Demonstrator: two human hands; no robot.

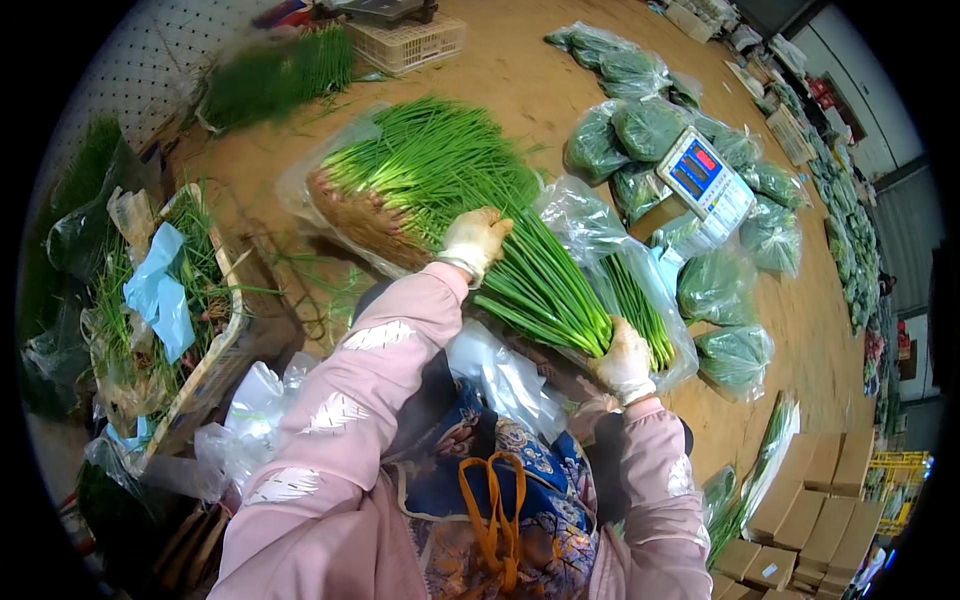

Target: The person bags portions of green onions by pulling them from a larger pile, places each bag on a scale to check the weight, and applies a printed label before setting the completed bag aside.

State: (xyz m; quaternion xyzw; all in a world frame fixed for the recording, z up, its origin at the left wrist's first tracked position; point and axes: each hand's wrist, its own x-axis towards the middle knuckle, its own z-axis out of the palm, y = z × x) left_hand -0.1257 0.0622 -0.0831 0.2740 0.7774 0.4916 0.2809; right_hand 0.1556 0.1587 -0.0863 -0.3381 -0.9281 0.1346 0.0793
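The head camera looked down on a person in a pink jacket and a patterned blue apron, working at a brown floor or table strewn with greens. Both hands wore pale gloves. The left hand (476, 240) rested closed on the upper, leafy part of a bundle of chives (545, 290), while the right hand (624, 362) was clenched around the bundle's lower, cut end. The bundle was long, straight and tightly packed, bright green along its length and paler toward the end in the right hand; it lay slantwise between the two hands, just in front of the person's chest.

Just behind the left hand lay a large heap of chives (420, 170) on a clear plastic sheet, with brownish roots at its left end. Beside the right hand sat a clear plastic bag (640, 300) already holding some chives. Beyond it stood a blue-and-white weighing scale (705, 180), ringed by filled bags of greens (640, 130). At the left stood a basket (205, 370) of scraps and blue plastic. Stacked cardboard boxes (810, 510) filled the lower right, and a pale plastic crate (405, 42) sat at the far top.
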